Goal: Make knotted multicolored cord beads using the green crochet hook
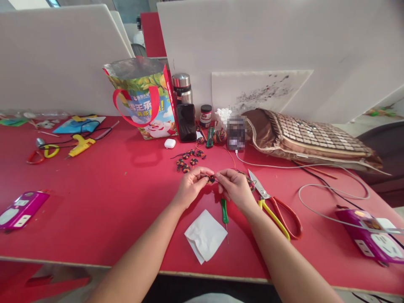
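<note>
Between my two hands is a small knotted piece of dark multicoloured cord (211, 179). My left hand (195, 185) pinches its left side with thumb and fingers. On its right, the fingertips of my right hand (232, 185) are closed on the cord. Loose multicoloured cord (250, 180) trails behind my right hand. Just beyond my hands lie several finished-looking cord knots (186, 162). Below my right hand is a green-handled awl (224, 211), beside a folded white tissue (205, 236). Scissors (268, 200) with one yellow and one red handle lie open to the right.
A printed bag (147, 101), a steel flask (182, 89), an upright phone (187, 123) and a jar (205, 116) stand at the back. A cushion (309, 136) lies back right. A yellow glue gun (81, 145) is left. Purple power strips (368, 235) and cables occupy the sides.
</note>
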### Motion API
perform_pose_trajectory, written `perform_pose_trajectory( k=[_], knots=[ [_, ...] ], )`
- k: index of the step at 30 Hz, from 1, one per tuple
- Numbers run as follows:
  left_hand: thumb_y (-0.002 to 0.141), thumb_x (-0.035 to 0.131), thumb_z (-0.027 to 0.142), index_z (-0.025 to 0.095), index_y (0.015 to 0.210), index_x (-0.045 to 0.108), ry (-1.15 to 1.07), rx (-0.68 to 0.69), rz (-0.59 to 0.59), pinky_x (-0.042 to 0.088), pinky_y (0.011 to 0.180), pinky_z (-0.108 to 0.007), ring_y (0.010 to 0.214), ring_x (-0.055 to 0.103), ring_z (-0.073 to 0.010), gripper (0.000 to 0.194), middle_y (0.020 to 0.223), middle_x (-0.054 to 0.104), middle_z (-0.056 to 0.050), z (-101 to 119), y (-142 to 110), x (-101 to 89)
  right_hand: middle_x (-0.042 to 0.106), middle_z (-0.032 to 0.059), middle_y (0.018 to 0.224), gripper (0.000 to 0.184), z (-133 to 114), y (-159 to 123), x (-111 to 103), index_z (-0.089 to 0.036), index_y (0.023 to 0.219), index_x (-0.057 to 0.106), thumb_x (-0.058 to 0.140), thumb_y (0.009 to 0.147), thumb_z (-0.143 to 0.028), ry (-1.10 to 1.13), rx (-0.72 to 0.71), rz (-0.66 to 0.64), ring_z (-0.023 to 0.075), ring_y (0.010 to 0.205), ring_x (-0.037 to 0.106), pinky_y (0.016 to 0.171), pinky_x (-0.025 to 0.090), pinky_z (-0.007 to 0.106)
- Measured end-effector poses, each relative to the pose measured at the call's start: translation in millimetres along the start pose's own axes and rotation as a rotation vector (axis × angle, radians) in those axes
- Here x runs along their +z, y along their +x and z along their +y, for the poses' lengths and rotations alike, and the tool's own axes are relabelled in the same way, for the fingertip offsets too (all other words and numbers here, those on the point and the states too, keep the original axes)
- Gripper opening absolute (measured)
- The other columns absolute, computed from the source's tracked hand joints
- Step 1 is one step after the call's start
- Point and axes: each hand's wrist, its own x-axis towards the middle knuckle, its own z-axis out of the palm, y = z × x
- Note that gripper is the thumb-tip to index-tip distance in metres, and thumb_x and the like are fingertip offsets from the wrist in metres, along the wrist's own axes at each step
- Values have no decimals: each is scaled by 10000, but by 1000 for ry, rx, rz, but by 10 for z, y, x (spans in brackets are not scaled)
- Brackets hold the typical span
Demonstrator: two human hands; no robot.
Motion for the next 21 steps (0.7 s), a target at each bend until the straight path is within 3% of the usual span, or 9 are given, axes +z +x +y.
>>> perform_pose_trajectory(
  k=[8, 11, 15, 21],
  knots=[
    [816, 730, 149, 212, 898, 800, 265, 208, -111, 513, 963, -350, 1035, 664, -217, 125, 1065, 685, -89, -97, 16, -19, 527, -67, 407, 472, -25, 2, -18, -172, 801, 624, 781, 709, -607, 94, 56, 2, 57, 257, 325, 287, 186, 200],
    [845, 704, 141, 201, 840, 777, 359, 283, -101, 529, 905, -338, 963, 672, -197, 95, 1009, 696, -76, -146, 29, -24, 561, -52, 435, 464, -18, 7, -22, -163, 779, 630, 800, 698, -587, 121, 60, -18, 49, 262, 339, 290, 210, 190],
    [883, 686, 194, 183, 826, 747, 334, 275, -61, 552, 794, -309, 940, 671, -192, 84, 1036, 688, -88, -132, 24, -39, 615, -24, 484, 472, -16, 11, -17, -159, 750, 628, 817, 683, -587, 140, 45, -10, 40, 271, 352, 298, 229, 189],
    [845, 740, 183, 197, 788, 748, 447, 389, -165, 495, 969, -364, 1050, 631, -205, 59, 1121, 645, -82, 20, -61, -12, 559, -47, 427, 544, -44, 4, -6, -164, 759, 629, 847, 622, -644, 102, 83, -4, 59, 258, 353, 286, 201, 201]
  ],
)
